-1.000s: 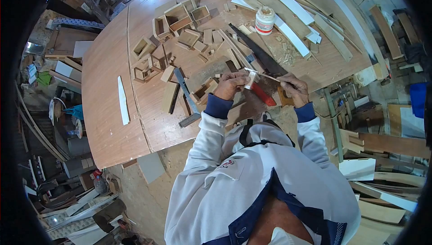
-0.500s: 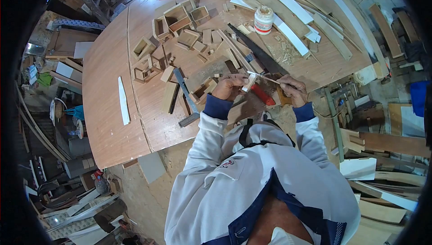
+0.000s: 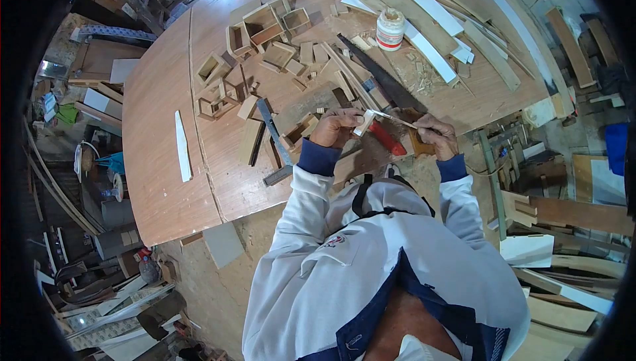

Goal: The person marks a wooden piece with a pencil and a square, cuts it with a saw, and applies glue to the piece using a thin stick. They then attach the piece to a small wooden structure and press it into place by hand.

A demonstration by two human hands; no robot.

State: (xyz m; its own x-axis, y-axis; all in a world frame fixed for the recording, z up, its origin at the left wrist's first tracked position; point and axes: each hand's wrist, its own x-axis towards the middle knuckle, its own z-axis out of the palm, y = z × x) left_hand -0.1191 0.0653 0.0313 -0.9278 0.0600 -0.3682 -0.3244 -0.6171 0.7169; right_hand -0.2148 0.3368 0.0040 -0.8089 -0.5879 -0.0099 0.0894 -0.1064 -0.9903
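Note:
My left hand (image 3: 333, 128) pinches a small pale wooden block (image 3: 363, 124) over the near edge of the table. A thin stick (image 3: 401, 122) is gripped at its far end by my right hand (image 3: 437, 138). White paste coats the stick's other end, which lies at the top of the block. Below and between the hands is the red handle (image 3: 387, 140) of a tool lying on the table. A handsaw (image 3: 377, 69) with a dark blade rests just beyond. Further back stands an uncapped white jar (image 3: 390, 30) with a red label and pale smears around its mouth.
Small wooden boxes and frames (image 3: 264, 24) with loose offcuts cover the middle of the table (image 3: 156, 182). A metal-edged square (image 3: 271, 129) lies left of my left hand. Long curved strips (image 3: 424, 3) are piled at the back right. Boards (image 3: 576, 215) crowd the floor on the right.
My right hand has drawn slightly right and down, and the stick's coated end has shifted a little against the block. My left hand holds the block almost in the same place.

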